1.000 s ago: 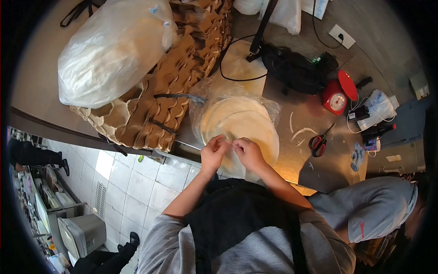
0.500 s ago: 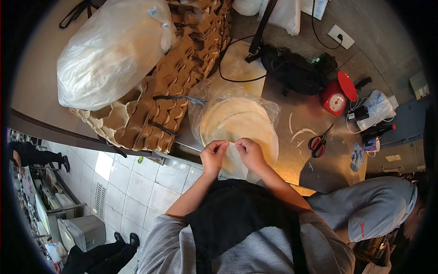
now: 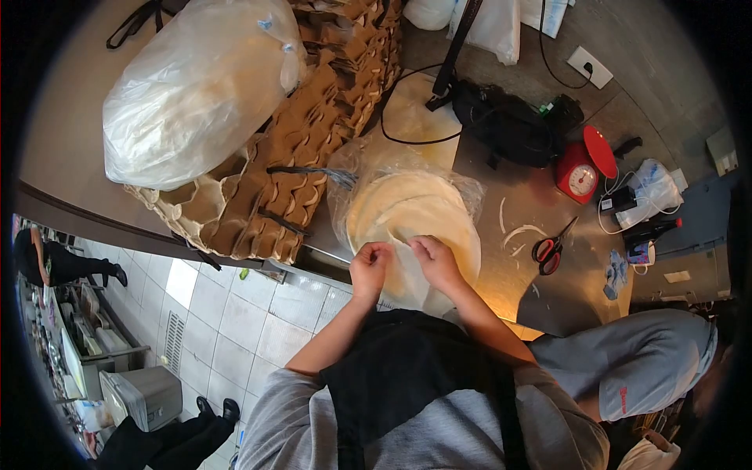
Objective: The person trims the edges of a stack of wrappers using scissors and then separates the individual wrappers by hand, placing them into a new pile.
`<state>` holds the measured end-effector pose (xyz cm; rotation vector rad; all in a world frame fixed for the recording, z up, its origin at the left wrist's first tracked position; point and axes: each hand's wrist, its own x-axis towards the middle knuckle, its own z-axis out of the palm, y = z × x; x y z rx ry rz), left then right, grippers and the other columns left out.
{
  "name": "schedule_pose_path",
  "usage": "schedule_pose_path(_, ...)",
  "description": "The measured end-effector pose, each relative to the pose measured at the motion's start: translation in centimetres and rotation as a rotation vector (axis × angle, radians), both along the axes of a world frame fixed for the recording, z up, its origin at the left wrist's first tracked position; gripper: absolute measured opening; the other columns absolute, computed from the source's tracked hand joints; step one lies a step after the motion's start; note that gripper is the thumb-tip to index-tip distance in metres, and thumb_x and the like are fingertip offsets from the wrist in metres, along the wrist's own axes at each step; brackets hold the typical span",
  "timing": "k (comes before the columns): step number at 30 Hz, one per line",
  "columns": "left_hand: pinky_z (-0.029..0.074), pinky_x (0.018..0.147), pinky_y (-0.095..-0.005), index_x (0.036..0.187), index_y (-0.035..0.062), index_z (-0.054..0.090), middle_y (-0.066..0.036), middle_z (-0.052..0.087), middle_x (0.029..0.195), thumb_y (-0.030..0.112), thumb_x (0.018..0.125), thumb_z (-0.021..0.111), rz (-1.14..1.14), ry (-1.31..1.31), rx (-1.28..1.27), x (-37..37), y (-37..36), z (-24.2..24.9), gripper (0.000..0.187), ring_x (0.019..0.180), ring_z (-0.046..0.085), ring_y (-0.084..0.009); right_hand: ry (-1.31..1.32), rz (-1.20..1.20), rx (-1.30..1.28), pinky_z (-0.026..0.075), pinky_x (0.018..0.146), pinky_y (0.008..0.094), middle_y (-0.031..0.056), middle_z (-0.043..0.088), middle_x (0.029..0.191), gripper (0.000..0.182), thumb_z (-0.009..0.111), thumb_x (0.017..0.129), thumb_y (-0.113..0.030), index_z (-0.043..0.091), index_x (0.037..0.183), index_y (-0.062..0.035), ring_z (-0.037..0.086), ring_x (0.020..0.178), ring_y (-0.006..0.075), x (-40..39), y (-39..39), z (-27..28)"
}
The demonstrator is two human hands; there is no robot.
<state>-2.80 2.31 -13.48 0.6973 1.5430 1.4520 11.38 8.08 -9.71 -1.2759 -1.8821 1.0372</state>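
A stack of thin, pale round pastry sheets (image 3: pixel 427 196) lies on the metal counter, on a crumpled clear plastic bag (image 3: pixel 338 211). The top sheet's near part (image 3: pixel 407 274) is lifted and hangs over the counter's front edge between my hands. My left hand (image 3: pixel 370 268) is closed in a pinch at the sheet's left edge. Opposite it, my right hand (image 3: pixel 437 263) pinches near the sheet's upper edge, thumb and fingers together. The exact grip of the left fingertips is partly hidden.
Cardboard egg trays (image 3: pixel 290 149) and a full plastic bag (image 3: pixel 200 94) stand at left. Right of the stack lie scissors (image 3: pixel 551 249) and dough scraps (image 3: pixel 523 230), with a red scale (image 3: pixel 578 174) behind. A co-worker's grey sleeve (image 3: pixel 650 360) is close on my right.
My hands, together at the sheet's edge before, have moved a little apart. The sheet's edge now shows between them. The view has shifted slightly.
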Motion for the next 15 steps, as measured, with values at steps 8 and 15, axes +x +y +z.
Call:
schedule_pose_path(8,0.045,0.061,-0.0212,0.092,0.0003,0.062,-0.001,0.062,0.076,0.012,0.088,0.063,-0.042,0.05,0.023,0.6,0.0,2.2,0.012,0.065,0.053,-0.0067,-0.103,0.007,0.066,0.049,0.074,0.0393,0.0171,0.065,0.087,0.015,0.057,0.085,-0.013,0.064,0.09,-0.0011,0.062,0.084,0.0341,-1.3,0.1,1.2)
schedule_pose_path(15,0.048,0.067,-0.0224,0.1,-0.0012,0.063,-0.005,0.066,0.081,0.014,0.086,0.067,-0.053,0.096,0.089,0.4,0.3,3.4,0.021,0.073,0.059,-0.0082,-0.097,0.072,0.11,0.048,0.075,0.0409,0.0178,0.064,0.09,0.013,0.057,0.083,-0.009,0.063,0.092,-0.0008,0.061,0.087,0.0352,-1.6,0.1,1.2)
